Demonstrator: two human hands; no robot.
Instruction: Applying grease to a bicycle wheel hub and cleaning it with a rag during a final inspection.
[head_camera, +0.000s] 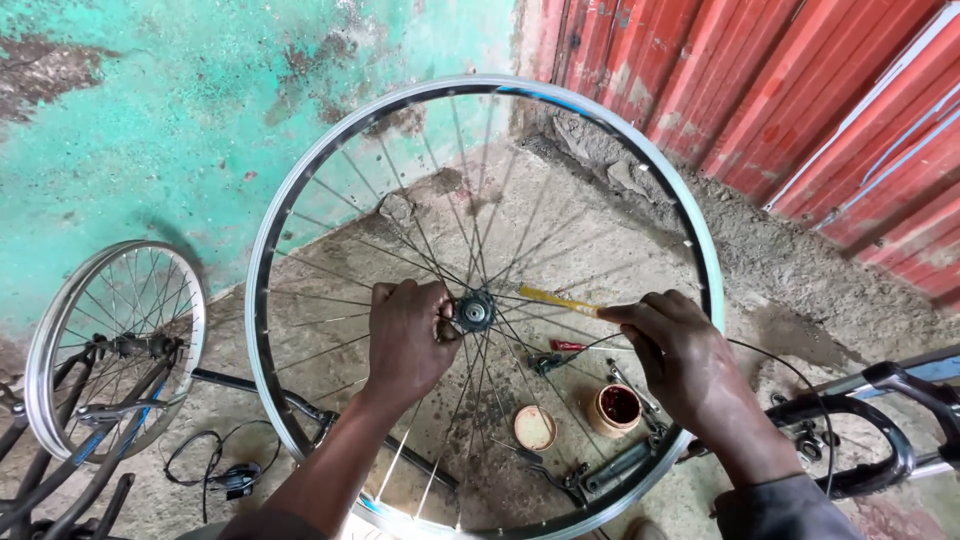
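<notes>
Filling most of the head view, a large silver bicycle wheel rim with thin steel spokes (300, 190) stands upright on the floor in front of the person, its small metal hub (474, 311) at the centre of the frame. The rim is bare of any tyre, and a strip of blue shows along its upper inner edge. The left hand (408, 338) is closed around the spokes just beside the hub, fingers curled through them. The right hand (672, 340) sits well apart from it on the other side of the hub, its fingertips pinched on a thin yellow-handled tool (556, 298) that points toward the hub — probably a small screwdriver, though the view is too fine to be sure.

Under the wheel lies a rough grey concrete floor (560, 215), cracked and dusty. Behind it rises a peeling turquoise plastered wall (150, 110), and to the right a red corrugated metal wall (780, 90).

Seen through the spokes on the floor are a small open orange tin of red grease (616, 408), its round tan lid (535, 427) beside it, and a few dark hand tools (615, 465). A smaller spoked bicycle wheel on a dark frame (115, 345) leans at the left — a black cable (215, 465) coils below it — and a black bicycle fork (860, 440) reaches in from the right.
</notes>
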